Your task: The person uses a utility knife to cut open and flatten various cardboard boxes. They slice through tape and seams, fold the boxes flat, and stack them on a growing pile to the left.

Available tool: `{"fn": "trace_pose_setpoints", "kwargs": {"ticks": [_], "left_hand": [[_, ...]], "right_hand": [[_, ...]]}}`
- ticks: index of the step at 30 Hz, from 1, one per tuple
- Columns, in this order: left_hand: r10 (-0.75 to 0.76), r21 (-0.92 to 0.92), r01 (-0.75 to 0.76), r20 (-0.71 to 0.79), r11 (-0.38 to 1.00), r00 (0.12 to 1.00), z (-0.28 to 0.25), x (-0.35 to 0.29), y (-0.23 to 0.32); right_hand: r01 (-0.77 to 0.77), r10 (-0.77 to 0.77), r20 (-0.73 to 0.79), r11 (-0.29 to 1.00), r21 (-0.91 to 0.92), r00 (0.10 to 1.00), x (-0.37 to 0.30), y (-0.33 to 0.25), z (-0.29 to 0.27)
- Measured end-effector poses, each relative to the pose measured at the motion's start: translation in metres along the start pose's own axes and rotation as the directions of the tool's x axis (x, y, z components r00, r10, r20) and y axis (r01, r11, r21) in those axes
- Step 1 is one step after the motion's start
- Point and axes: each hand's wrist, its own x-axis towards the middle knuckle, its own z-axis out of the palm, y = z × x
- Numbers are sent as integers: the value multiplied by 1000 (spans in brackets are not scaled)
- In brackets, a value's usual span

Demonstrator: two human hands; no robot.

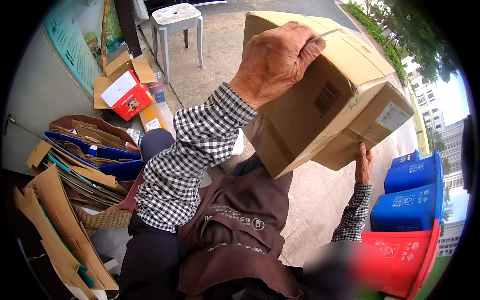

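Note:
A large brown cardboard box (305,100) is held up in front of me, tilted, with a printed barcode on one side. My left hand (280,62) is closed over its upper edge, thumb and fingers pinching a thin pale strip (327,35) that sticks out there; whether it is tape or card I cannot tell. Lower right, a cardboard flap (365,130) with a white label juts from the box. My right hand (364,165) grips that flap's lower edge, fingers partly hidden behind it. A brown apron (240,210) covers my lap beneath the box.
Flattened cardboard (70,225) and a blue bag (100,160) of cardboard pieces stand at the left. Behind them are a red carton (131,102) and a grey stool (176,17). Blue bins (405,207) and a red bin (400,260) line the right.

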Motion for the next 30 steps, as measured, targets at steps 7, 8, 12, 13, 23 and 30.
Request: {"fn": "trace_pose_setpoints", "kwargs": {"ticks": [7,8,12,13,23,30], "left_hand": [[127,37,-131,90,991,988,60,4,82],[147,9,-148,104,989,984,67,3,96],[274,67,-290,187,955,943,89,-5,124],[290,38,-301,185,953,939,94,-6,135],[-342,-179,415,331,892,879,45,-74,58],[-640,-269,934,680,236,358,44,-142,13]], "right_hand": [[285,-436,-592,898,-334,678,-9,-119,-63],[342,-513,-501,852,-397,697,-8,-166,-65],[596,-647,81,638,-488,758,70,-241,-25],[670,-640,263,553,-496,722,92,-252,-21],[457,-363,475,885,-96,802,182,-176,54],[455,-345,493,883,-119,799,191,-163,38]]}}
